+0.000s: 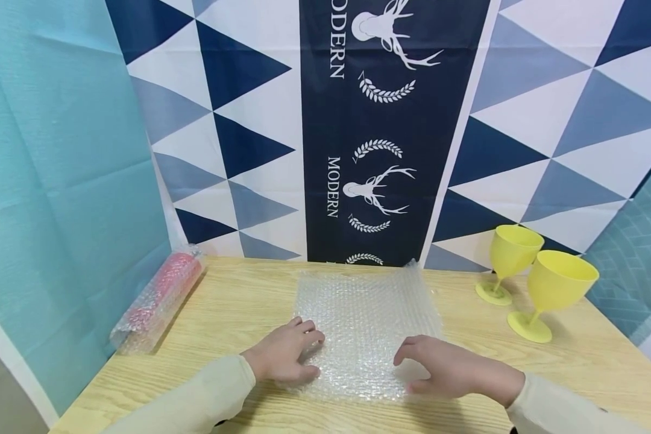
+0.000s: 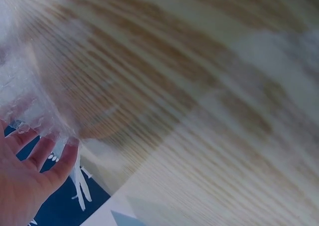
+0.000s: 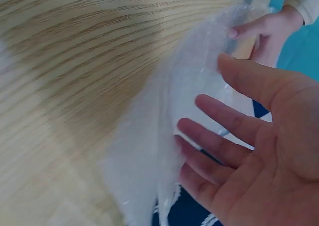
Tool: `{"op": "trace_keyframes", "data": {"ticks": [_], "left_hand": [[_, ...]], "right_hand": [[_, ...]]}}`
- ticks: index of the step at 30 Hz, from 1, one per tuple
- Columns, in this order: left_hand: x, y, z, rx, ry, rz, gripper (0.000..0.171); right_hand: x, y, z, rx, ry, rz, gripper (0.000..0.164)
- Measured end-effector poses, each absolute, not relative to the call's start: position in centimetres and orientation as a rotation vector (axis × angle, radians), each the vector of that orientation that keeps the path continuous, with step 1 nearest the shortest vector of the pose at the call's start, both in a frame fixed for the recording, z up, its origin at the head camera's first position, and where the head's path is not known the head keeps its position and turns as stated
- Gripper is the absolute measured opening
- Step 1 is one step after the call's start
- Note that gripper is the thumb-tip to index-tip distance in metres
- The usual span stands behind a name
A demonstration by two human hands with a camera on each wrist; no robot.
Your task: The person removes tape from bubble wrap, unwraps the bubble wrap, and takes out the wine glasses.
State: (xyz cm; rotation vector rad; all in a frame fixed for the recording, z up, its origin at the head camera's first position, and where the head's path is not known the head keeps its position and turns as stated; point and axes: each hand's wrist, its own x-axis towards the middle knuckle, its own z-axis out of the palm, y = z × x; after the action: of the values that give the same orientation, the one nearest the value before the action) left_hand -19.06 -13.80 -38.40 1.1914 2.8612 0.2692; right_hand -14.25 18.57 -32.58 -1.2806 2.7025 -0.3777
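Left hand [image 1: 285, 357] and right hand [image 1: 447, 369], fingers loosely spread, gripping nothing, flank wrap [image 1: 366, 325], probably steadying it; cups [image 1: 561, 280] to its right.

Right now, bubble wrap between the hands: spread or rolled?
Spread: the bubble wrap lies as a broad sheet on the table, far right corner raised.

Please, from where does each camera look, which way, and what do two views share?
Head: worn on the head, facing forward and down at bubble wrap, tabletop and wall cloth; left hand, right hand and sleeves show.
Left wrist: worn there, facing mostly tabletop, some bubble wrap; the left hand shows at lower left.
Right wrist: worn there, facing tabletop and bubble wrap; the right hand shows large, the left hand beyond.
Head and right wrist share both hands and the bubble wrap.
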Motion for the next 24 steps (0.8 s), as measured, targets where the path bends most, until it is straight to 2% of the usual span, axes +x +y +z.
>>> {"op": "trace_keyframes", "data": {"ticks": [5, 14, 24], "left_hand": [[-18.9, -13.7, -38.4, 1.201, 2.859, 0.267, 0.052], [-19.0, -13.7, -38.3, 1.194, 2.863, 0.253, 0.052], [-19.2, -13.7, -38.3, 1.245, 2.870, 0.210, 0.052]], "right_hand": [[-14.7, 20.2, -33.3, -1.261, 2.762, -0.406, 0.026], [-16.4, 22.3, -34.3, -1.222, 2.810, -0.369, 0.034], [-16.5, 22.8, -35.5, -1.321, 2.871, -0.414, 0.033]]}}
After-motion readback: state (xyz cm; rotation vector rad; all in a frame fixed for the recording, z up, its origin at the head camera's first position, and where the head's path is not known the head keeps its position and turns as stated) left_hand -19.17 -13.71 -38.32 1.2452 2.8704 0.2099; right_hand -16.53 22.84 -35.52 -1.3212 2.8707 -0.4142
